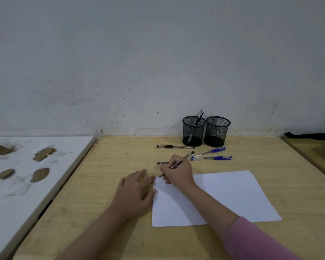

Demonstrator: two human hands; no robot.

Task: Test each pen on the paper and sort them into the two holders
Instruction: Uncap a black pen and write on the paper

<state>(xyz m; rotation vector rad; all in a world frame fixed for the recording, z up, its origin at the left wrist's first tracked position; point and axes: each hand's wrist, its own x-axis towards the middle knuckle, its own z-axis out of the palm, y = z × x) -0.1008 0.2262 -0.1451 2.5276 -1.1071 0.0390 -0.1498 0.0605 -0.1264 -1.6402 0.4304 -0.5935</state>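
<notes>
My right hand grips a dark red pen, its tip touching the top left corner of the white paper. My left hand lies flat, fingers apart, on the paper's left edge. Two black mesh holders stand at the back of the wooden table: the left holder has one pen in it, the right holder looks empty. A black pen lies in front of them, two blue pens to the right. A pen cap lies behind my right hand.
A white board with brown patches lies to the left of the table. A grey wall closes off the back. A dark object rests at the far right beside a second wooden surface.
</notes>
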